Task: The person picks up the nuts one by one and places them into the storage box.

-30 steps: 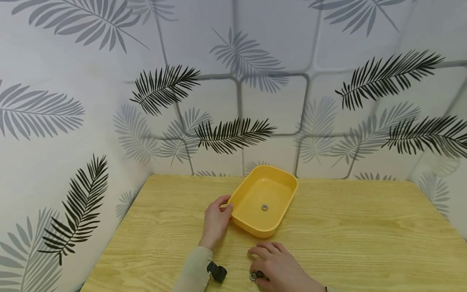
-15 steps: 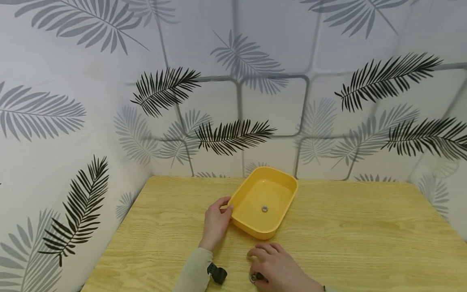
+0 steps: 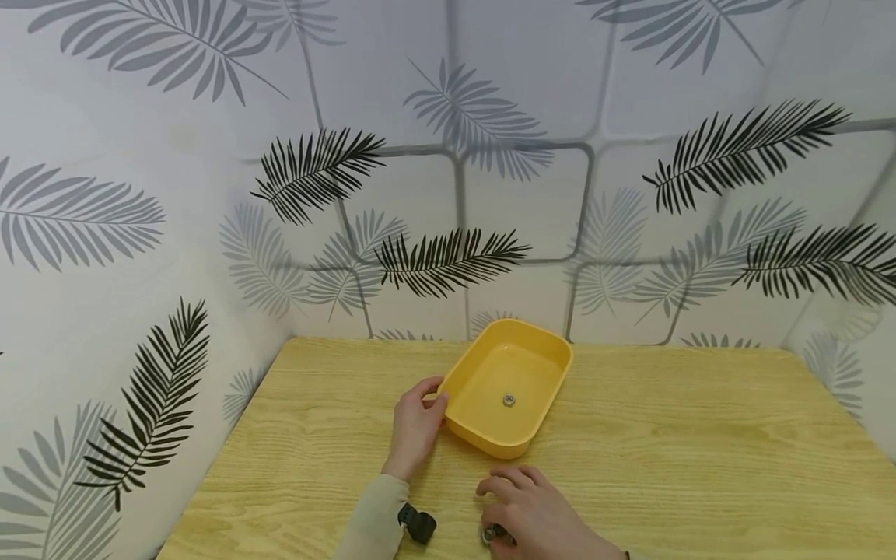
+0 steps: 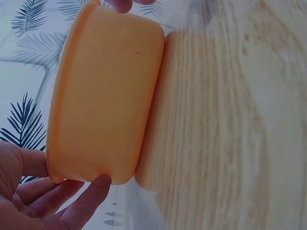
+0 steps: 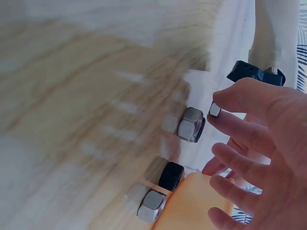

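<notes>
My left hand (image 3: 414, 428) grips the near left side of a yellow plastic tub (image 3: 483, 440), the thumb at its rim (image 4: 56, 120) and fingers against its wall. Inside the tub lies a silver hex nut (image 3: 509, 400). My right hand (image 3: 539, 513) is low over the table in front of the tub. In the right wrist view its thumb and index finger pinch a small silver nut (image 5: 215, 109), while the other fingers are spread. Near them are a larger silver nut (image 5: 191, 124), a black nut (image 5: 171, 176) and another silver nut (image 5: 151, 206). From the head, the right hand partly hides these.
The wood-grain table (image 3: 700, 435) extends to both sides of the tub. Behind it stands a wall (image 3: 518, 202) with a leaf pattern. A black strap device (image 3: 418, 524) sits on the left wrist, beside the right hand.
</notes>
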{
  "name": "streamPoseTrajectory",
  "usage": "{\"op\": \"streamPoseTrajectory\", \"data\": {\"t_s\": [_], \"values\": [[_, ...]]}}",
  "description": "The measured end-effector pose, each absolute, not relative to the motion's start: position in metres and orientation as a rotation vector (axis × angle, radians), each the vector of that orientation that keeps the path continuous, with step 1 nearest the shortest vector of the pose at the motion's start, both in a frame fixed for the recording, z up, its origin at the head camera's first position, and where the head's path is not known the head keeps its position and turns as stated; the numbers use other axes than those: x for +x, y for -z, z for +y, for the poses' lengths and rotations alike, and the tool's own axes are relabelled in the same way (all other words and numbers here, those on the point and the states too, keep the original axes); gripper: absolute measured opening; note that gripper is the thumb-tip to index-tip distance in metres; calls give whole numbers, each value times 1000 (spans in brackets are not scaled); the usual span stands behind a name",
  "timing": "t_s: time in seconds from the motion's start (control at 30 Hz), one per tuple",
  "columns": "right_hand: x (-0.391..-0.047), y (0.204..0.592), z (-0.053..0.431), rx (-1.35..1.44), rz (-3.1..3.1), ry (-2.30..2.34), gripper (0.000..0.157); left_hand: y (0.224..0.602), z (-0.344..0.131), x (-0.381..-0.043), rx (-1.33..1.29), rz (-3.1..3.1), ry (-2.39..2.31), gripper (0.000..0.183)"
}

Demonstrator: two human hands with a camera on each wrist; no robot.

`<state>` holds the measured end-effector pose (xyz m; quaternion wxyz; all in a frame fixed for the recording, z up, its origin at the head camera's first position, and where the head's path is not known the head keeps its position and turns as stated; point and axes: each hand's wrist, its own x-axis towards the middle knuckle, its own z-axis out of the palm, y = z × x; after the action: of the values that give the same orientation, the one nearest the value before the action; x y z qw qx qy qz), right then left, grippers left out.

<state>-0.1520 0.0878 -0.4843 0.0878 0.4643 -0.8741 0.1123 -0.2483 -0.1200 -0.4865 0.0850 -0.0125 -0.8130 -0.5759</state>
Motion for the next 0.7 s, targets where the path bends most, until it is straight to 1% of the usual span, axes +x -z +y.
{"op": "streamPoseTrajectory", "data": {"t_s": [0.27, 0.7], "values": [[-148, 477, 93, 1372, -2678, -374, 6, 486, -119, -248, -34, -2427, 1704, 34], [-142, 465, 102, 1332, -2720, -369, 4, 486, -119, -248, -37, -2427, 1719, 34]]}}
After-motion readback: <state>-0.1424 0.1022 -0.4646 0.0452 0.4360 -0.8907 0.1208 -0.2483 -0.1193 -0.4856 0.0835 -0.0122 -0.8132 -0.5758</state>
